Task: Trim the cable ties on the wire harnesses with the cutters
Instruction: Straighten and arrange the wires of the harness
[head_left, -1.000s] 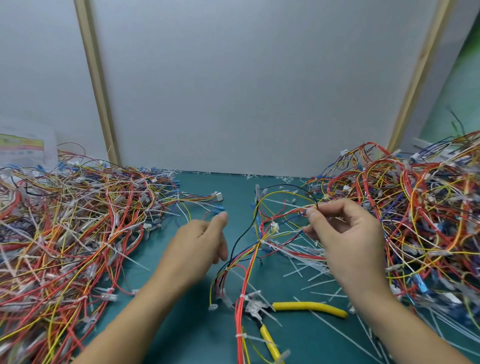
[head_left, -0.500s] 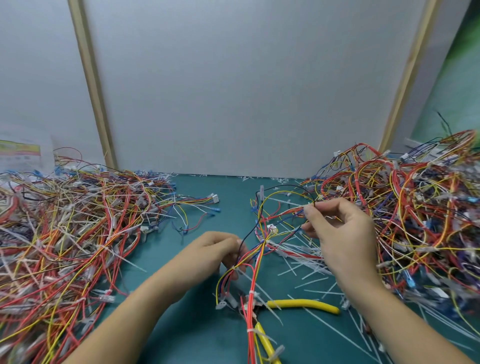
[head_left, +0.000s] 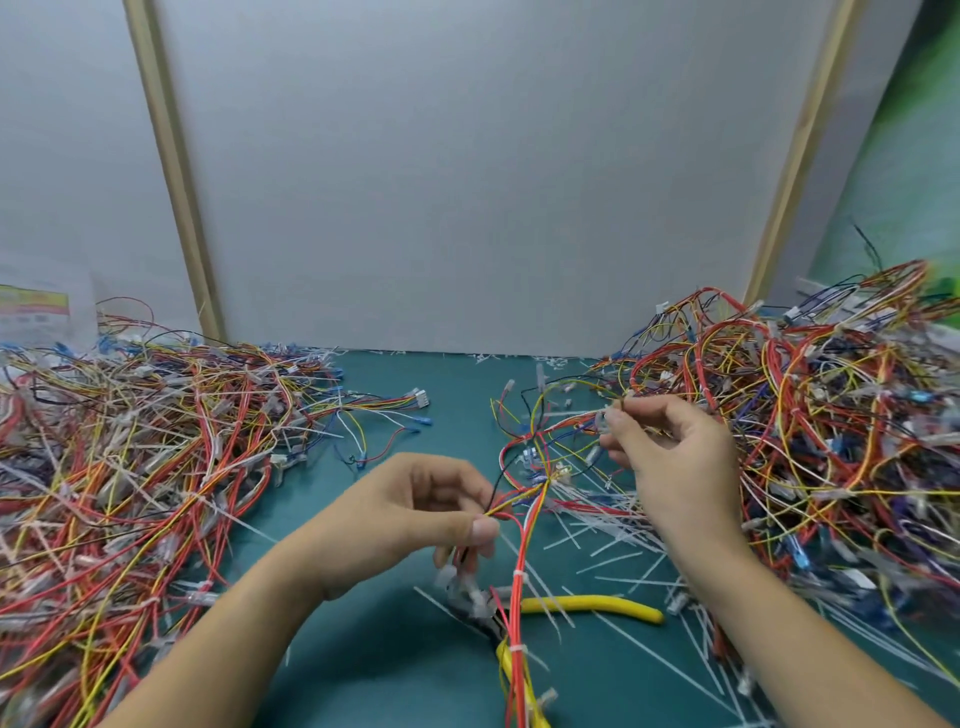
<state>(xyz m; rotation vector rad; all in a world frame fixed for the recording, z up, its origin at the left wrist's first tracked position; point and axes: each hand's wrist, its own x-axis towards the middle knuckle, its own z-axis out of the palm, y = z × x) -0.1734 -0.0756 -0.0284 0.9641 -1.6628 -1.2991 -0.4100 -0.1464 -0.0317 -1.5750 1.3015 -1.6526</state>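
Observation:
One wire harness (head_left: 524, 530) of red, yellow and black wires with white cable ties stretches across the middle of the green table (head_left: 384, 670). My left hand (head_left: 415, 512) pinches its wires near a junction, thumb on top. My right hand (head_left: 670, 457) pinches the harness's far end at a small clear connector, raised above the table. The yellow-handled cutters (head_left: 587, 605) lie on the table below both hands, partly under the harness, with neither hand on them.
A big tangled heap of harnesses (head_left: 135, 467) covers the left of the table and another heap (head_left: 831, 447) fills the right. Cut white tie ends (head_left: 618, 551) litter the mat. A grey panel with wooden posts stands behind.
My left hand has dropped from open above the table to the harness and now pinches its wires. My right hand has stayed on the far end, lifting it slightly.

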